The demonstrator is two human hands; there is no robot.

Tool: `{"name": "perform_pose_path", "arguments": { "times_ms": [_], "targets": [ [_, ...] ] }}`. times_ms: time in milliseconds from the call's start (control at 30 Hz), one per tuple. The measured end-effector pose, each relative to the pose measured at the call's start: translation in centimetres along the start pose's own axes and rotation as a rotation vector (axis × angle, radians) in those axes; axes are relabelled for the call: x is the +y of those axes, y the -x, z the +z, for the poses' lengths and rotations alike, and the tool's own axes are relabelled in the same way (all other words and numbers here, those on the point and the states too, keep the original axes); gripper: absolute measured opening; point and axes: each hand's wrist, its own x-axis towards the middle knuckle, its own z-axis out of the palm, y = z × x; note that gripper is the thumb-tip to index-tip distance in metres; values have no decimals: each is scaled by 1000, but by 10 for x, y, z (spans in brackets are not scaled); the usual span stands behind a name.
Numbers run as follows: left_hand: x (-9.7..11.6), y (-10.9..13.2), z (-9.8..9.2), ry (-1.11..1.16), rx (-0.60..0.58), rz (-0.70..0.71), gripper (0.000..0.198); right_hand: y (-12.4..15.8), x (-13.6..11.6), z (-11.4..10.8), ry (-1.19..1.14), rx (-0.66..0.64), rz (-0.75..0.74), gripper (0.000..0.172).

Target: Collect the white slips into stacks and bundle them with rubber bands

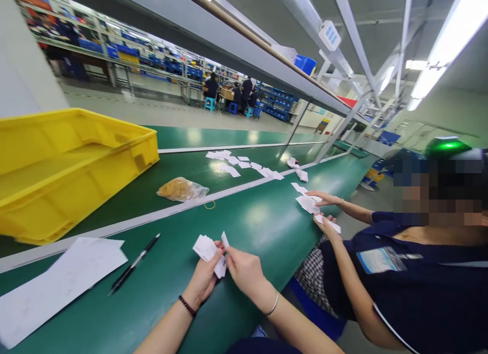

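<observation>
A fanned stack of small white paper slips is gripped in my left hand, which wears a dark beaded bracelet. Close against it, my right hand pinches a single white slip between thumb and fingers, at the stack's right edge. Any print on the slips is too small to read. To the left, a black pen lies on the green table. Larger white paper sheets rest beyond the pen at the left edge.
A yellow crate stands at the left, near a plastic bag of rubber bands. A loose rubber band lies by the white divider strip. Scattered slips lie beyond it. A co-worker handles slips at the right.
</observation>
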Motion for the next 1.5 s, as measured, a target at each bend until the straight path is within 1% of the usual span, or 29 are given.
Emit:
{"name": "perform_pose_path", "arguments": {
  "times_ms": [33,100,133,200,233,267,333,367,400,433,500,567,633,700,767,833,900,967,1033,1067,1133,1200,1267,1300,1367,1433,1500],
  "targets": [
    [-1,-2,-2,-30,12,46,37,-7,-14,11,-27,-18,-69,29],
    [-2,-9,-8,-103,55,130,42,-18,-31,20,-122,-59,-162,27],
    [-1,-13,-12,-143,57,185,45,-22,-33,20,-193,-74,-176,26],
    [1,-22,-20,-268,65,309,45,-28,-27,13,-365,-68,-157,20],
    [1,-24,-23,-336,62,369,43,-31,-22,10,-444,-46,-137,24],
    [2,-26,-26,-423,48,429,40,-33,-15,8,-506,-24,-120,41],
    [2,-27,-29,-626,-25,536,30,-34,-3,10,-590,-7,-138,87],
    [3,-26,-29,-732,-80,575,28,-34,1,14,-622,-8,-179,100],
    [3,-25,-29,-840,-139,606,29,-34,4,19,-650,-2,-233,101],
    [3,-25,-30,-925,-187,624,34,-34,7,25,-679,24,-288,94],
    [3,-24,-30,-996,-234,614,52,-33,9,38,-735,128,-359,75],
    [4,-26,-32,-1020,-255,584,75,-34,10,48,-786,194,-355,62],
    [4,-29,-35,-1028,-268,542,90,-35,11,54,-830,185,-315,48],
    [4,-34,-37,-1027,-279,517,94,-36,12,57,-835,173,-285,40],
    [2,-39,-40,-1015,-297,518,90,-37,11,59,-798,201,-279,45],
    [0,-44,-42,-1008,-320,535,88,-38,11,61,-762,202,-278,50],
    [-2,-46,-42,-1013,-318,558,88,-38,10,64,-747,185,-261,47],
    [-1,-45,-38,-1011,-304,592,86,-37,11,67,-735,223,-254,43],
    [1,-42,-31,-970,-306,622,80,-36,12,68,-685,295,-269,48],
    [3,-40,-27,-931,-314,624,79,-35,12,68,-646,309,-277,53],
    [6,-37,-21,-877,-320,613,75,-33,12,65,-562,279,-287,66],
    [8,-34,-18,-814,-301,593,70,-33,11,61,-504,231,-268,79],
    [10,-31,-18,-737,-261,570,67,-33,9,59,-494,230,-225,82],
    [12,-30,-18,-694,-236,564,69,-33,8,59,-503,246,-192,80],
    [15,-25,-18,-595,-177,556,79,-32,6,62,-537,284,-115,74],
    [19,-20,-16,-482,-127,534,88,-30,6,67,-573,297,-11,68],
    [23,-16,-13,-357,-88,486,83,-29,8,69,-586,279,87,61]
  ]
}}
